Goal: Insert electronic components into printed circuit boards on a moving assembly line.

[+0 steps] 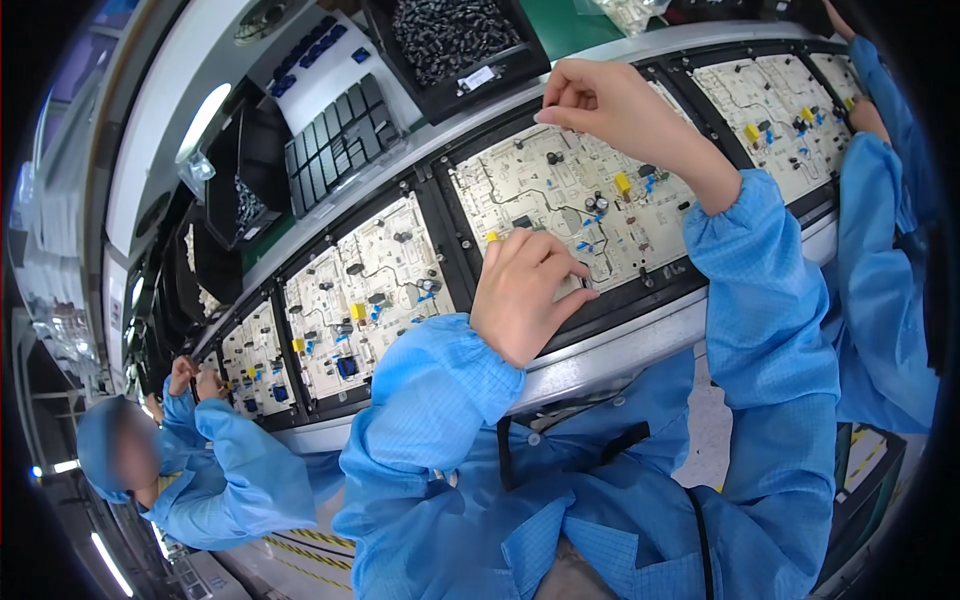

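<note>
A pale circuit board [540,175] lies in a black frame in front of me, carrying small black parts, yellow blocks and blue parts. My left hand [525,290] is over its near left part, fingers curled and thumb close to the fingertips. A small dark bit shows by that thumb, too little to name. Above the far edge of the same board is my right hand [620,110], its thumb and fingers pinched together. Whatever lies between those fingertips, if anything, cannot be made out. Both blue sleeves are gathered at the wrists.
Further framed boards stand left [365,290] and right [775,105] in the row. Behind are a black bin of small black components [435,95], a tray of black rectangular pieces [340,140] and blue parts [310,50]. Co-workers [230,450] in blue work at both sides.
</note>
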`<state>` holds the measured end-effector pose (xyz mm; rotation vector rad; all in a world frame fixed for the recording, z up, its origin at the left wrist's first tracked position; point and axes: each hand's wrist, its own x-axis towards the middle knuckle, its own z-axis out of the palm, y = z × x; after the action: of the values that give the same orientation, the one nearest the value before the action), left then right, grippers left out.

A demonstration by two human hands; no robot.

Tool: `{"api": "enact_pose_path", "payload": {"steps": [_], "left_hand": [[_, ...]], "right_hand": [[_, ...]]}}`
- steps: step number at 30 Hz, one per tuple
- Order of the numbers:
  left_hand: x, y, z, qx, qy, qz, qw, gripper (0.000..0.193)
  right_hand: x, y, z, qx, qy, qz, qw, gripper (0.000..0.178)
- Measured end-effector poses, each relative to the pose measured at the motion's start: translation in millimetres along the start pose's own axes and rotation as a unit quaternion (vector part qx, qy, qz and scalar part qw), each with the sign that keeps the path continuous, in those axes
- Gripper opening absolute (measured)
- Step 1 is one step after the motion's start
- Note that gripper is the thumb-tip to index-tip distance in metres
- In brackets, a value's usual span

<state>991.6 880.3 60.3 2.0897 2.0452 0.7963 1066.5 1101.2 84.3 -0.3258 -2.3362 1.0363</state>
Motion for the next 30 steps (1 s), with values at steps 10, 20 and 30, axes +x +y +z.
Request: {"api": "enact_pose_path", "payload": {"steps": [10, 20, 30], "left_hand": [[4, 3, 14, 0.040, 0.024, 0.010, 0.999, 0.021], [7, 8, 9, 0.081, 0.016, 0.003, 0.997, 0.020], [11, 7, 6, 0.097, -0.004, 0.021, 0.995, 0.019]], "right_hand": [[-3, 6, 0, 0.004, 0.020, -0.022, 1.000, 0.018], [-6, 5, -3, 0.004, 0.020, -0.043, 0.999, 0.018], [-7, 5, -10, -0.016, 0.012, -0.037, 0.999, 0.017]]}}
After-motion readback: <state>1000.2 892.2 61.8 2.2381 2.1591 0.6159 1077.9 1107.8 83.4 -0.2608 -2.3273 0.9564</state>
